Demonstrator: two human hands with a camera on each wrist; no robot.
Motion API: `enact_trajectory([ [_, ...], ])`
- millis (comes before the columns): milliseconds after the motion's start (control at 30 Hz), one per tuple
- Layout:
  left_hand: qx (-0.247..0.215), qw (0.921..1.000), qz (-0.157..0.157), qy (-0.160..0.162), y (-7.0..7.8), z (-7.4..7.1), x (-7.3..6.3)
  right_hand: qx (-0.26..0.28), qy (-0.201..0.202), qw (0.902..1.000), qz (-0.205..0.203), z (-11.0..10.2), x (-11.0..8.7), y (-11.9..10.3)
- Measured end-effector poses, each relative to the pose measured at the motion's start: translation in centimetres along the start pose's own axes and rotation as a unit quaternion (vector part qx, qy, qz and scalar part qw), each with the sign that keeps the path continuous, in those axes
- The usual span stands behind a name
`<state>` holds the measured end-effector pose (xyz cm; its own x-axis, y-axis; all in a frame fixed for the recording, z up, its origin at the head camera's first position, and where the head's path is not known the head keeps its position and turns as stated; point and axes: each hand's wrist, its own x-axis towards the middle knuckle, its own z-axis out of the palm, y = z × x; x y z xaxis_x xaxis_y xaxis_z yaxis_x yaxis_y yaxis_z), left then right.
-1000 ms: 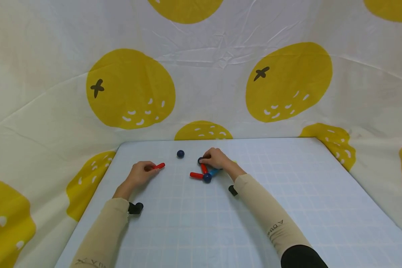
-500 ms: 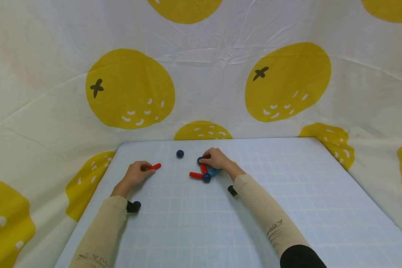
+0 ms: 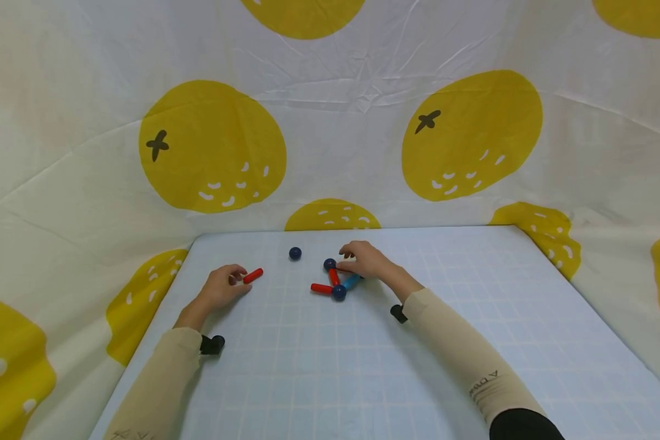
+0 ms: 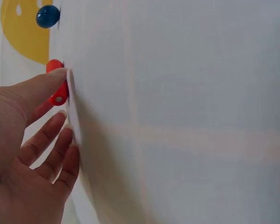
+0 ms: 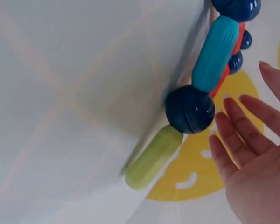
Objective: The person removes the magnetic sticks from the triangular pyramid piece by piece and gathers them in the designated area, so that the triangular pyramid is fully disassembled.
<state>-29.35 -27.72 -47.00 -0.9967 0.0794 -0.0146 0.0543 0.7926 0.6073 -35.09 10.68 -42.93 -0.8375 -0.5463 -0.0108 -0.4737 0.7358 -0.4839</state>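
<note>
The left hand [image 3: 220, 288] lies on the table [image 3: 473, 318] with its fingers loosely spread; in the left wrist view the thumb tip [image 4: 53, 79] touches a red stick [image 4: 57, 88], and nothing is gripped. The right hand [image 3: 365, 261] hovers with straight, spread fingers [image 5: 242, 126] just over a small built shape, holding nothing.

That shape lies near the middle of the table: a teal stick [image 5: 215, 53] runs into a dark blue ball [image 5: 190, 109], and a green stick [image 5: 154, 157] sticks out from the same ball. Two more red sticks [image 3: 324, 287] and other dark balls [image 3: 338, 293] join on its left. A loose blue ball [image 3: 294, 253] sits apart, between the two hands and farther back.

Both forearms, in beige sleeves [image 3: 456, 360], reach forward, each with a black wrist mount [image 3: 211, 345]. A white cloth with yellow oranges [image 3: 211, 146] hangs behind the table.
</note>
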Motion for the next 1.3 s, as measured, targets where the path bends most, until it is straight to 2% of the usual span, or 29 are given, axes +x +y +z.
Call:
enact_trajectory([
  [133,-0.005,0.9992,0.035,0.016,0.5,-0.2,-0.5,-0.026,-0.007,0.9996,-0.013,-0.5,-1.3,-0.4],
  [267,-0.029,0.9968,0.071,0.023,1.7,0.3,-0.9,-0.037,-0.017,0.9982,-0.044,-0.5,-2.3,-0.7],
  [400,-0.043,0.993,0.109,0.013,3.7,1.2,-1.1,-0.019,-0.025,0.9971,-0.07,-0.2,-2.9,-0.9],
  [533,-0.046,0.9899,0.133,-0.015,5.9,2.3,-1.2,0.003,-0.033,0.9956,-0.088,0.2,-3.3,-1.1],
  [700,-0.059,0.9881,0.133,-0.049,8.1,4.0,-1.0,0.025,-0.04,0.9934,-0.105,0.8,-3.4,-1.1],
  [900,-0.059,0.9857,0.135,-0.082,9.7,6.0,-0.4,0.024,-0.052,0.9917,-0.115,1.3,-3.3,-0.9],
  [1067,-0.061,0.9826,0.141,-0.104,10.3,7.3,0.2,0.014,-0.052,0.9912,-0.121,1.6,-3.3,-0.8],
  [1300,-0.061,0.9846,0.117,-0.114,10.8,8.5,0.9,0.031,-0.052,0.9905,-0.124,1.8,-3.1,-0.8],
])
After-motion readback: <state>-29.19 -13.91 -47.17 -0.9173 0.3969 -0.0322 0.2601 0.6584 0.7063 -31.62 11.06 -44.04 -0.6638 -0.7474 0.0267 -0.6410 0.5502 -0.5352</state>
